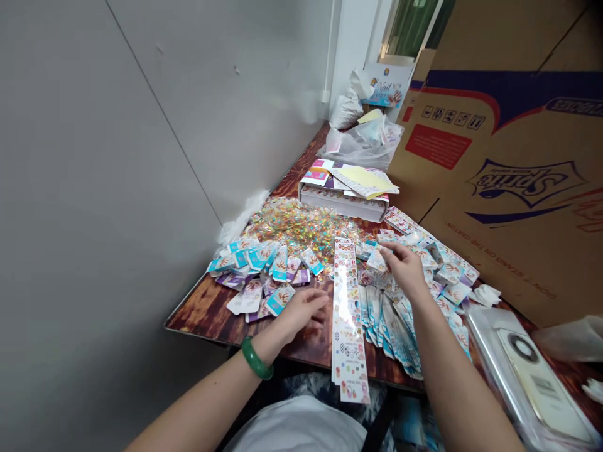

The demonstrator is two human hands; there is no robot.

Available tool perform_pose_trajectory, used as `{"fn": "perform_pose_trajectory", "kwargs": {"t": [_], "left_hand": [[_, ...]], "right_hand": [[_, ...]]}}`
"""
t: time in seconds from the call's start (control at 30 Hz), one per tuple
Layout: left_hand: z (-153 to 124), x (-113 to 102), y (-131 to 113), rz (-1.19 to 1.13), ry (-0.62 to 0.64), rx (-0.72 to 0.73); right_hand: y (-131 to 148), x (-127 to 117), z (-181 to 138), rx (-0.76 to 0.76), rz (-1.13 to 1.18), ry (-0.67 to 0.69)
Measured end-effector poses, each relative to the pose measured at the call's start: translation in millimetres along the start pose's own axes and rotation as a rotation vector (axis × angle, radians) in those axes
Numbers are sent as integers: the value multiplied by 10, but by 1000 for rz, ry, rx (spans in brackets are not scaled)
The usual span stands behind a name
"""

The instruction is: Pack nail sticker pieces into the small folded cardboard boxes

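My right hand (406, 269) is pinched on a small blue-and-white printed packet (377, 258), above the right-hand pile. Below that wrist, many flat blue-and-white cartons (393, 333) lie fanned in a stack. My left hand (304, 311), with a green bangle on its wrist, hovers over the table with loosely bent fingers apart and nothing in them. Between the hands lies a stack of long nail sticker strips (347, 314), overhanging the table's front edge. Left of them is a heap of small blue and purple printed packets (277, 260).
Clear bags with colourful bits (301, 223) are heaped mid-table. Behind them stands a white box (343, 202) with papers on top. A large cardboard carton (509, 144) walls off the right. A phone (541, 370) lies on plastic at the right. The grey wall (117, 188) borders the left.
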State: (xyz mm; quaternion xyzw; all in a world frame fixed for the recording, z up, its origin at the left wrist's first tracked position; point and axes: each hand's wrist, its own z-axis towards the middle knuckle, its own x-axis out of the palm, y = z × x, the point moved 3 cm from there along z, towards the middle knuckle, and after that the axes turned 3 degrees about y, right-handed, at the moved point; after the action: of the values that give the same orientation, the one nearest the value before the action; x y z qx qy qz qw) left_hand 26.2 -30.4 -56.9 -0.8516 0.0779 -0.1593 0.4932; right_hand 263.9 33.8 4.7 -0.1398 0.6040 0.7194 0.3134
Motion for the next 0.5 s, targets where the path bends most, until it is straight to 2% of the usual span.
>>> {"fn": "perform_pose_trajectory", "kwargs": {"t": [0.13,0.27,0.5], "left_hand": [[120,131,-5,-121,0,-22],[245,206,10,-259,1,-145],[364,256,10,-257,30,-275]], "right_hand": [[-59,-5,205,-28,-104,-8],[-38,65,275,-72,-234,-16],[19,93,44,-247,-309,-102]]}}
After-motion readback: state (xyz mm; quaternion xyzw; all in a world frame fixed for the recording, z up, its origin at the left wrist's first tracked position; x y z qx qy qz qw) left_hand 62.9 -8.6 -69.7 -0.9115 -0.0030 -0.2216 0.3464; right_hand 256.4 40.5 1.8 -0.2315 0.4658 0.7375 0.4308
